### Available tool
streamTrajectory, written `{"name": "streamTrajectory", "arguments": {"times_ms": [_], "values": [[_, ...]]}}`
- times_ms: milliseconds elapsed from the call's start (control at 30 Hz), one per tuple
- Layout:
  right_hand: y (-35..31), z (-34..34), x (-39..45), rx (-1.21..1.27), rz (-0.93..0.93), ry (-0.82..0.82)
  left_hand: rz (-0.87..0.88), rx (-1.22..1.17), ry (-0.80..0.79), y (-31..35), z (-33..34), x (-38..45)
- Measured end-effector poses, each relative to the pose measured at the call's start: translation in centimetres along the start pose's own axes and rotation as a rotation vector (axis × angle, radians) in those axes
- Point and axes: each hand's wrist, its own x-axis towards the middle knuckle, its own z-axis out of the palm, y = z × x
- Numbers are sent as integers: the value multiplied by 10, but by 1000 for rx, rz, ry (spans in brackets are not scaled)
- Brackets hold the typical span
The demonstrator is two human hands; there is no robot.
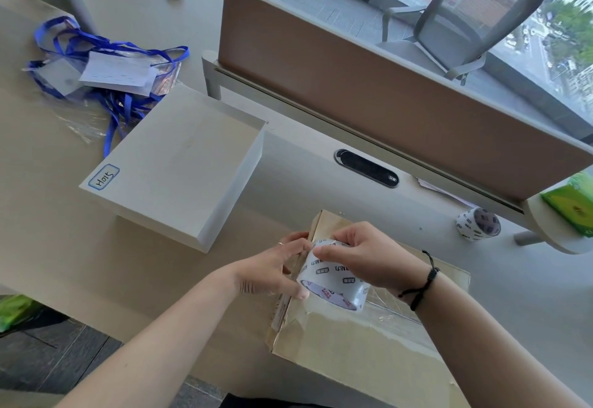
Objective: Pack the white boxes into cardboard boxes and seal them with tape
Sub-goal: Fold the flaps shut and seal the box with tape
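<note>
A closed cardboard box (362, 346) lies on the desk in front of me, with clear tape across its top. Both hands hold a printed white tape roll (332, 282) above its far left corner. My left hand (272, 274) grips the roll's left side, thumb under its rim. My right hand (362, 258) curls over the top of the roll, fingertips on its outer face. A large white box (179, 164) with a blue-framed label sits on the desk to the left, apart from the cardboard box.
A second tape roll (478, 224) stands at the right by the brown desk divider (385, 93). Blue lanyards with badges (106, 77) lie at the far left. Green tissue packs (574, 204) sit at the right edge and top left. A mesh chair (475, 13) stands behind the divider.
</note>
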Motion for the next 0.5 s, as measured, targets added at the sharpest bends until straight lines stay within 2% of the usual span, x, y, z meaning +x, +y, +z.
{"name": "streamTrajectory", "arguments": {"times_ms": [500], "values": [[11, 5, -9, 5, 45, 75, 14, 82, -23, -1, -5, 0]]}}
